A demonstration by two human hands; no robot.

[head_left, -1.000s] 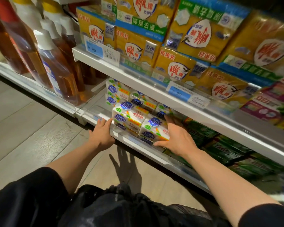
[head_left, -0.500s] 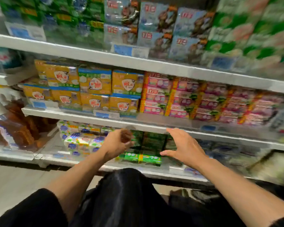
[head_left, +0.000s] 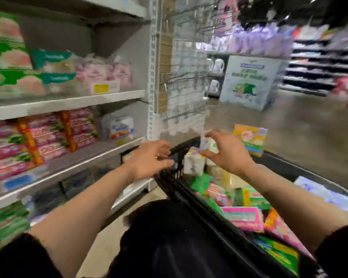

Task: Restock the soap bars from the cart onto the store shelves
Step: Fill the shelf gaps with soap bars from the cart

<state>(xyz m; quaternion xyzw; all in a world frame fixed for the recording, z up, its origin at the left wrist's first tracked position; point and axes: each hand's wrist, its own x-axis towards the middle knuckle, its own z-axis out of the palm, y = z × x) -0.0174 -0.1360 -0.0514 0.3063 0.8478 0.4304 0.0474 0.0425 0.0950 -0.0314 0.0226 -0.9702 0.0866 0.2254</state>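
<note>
Whole view is smeared w/ motion blur, so labels on every pack are unreadable and edges are soft. Bottom of frame is blocked by the person's dark clothing, which hides the near end of the cart [head_left: 191, 199] and the floor below it. Cart's right side runs out of frame; only its black rim and part of the load show.

Left hand [head_left: 149, 160] hangs over the cart's left rim, fingers loosely bent, holding nothing; a ring shows on one finger. Right hand [head_left: 228, 153] is over the far end of the cart, fingers spread and half bent, thumb out toward the left, nothing grasped. Its fingertips are just beside a white pack [head_left: 194, 164] standing upright at the cart's far end, long axis roughly vertical; can't tell if they touch it. More tall pale packs behind it are partly hidden by the right hand.

Soap packs [head_left: 243, 218] lie in the cart in a loose heap: pink, green, yellow, mostly flat, long axes pointing various ways; the big pink one lies w/ its long side running roughly left-right. A yellow pack [head_left: 250, 140] stands upright past the cart's far end.

Shelves [head_left: 68, 101] at left carry pink packs [head_left: 38, 137] stacked flat, long sides facing the aisle. Lowest shelf is too dark and blurred to read.
</note>
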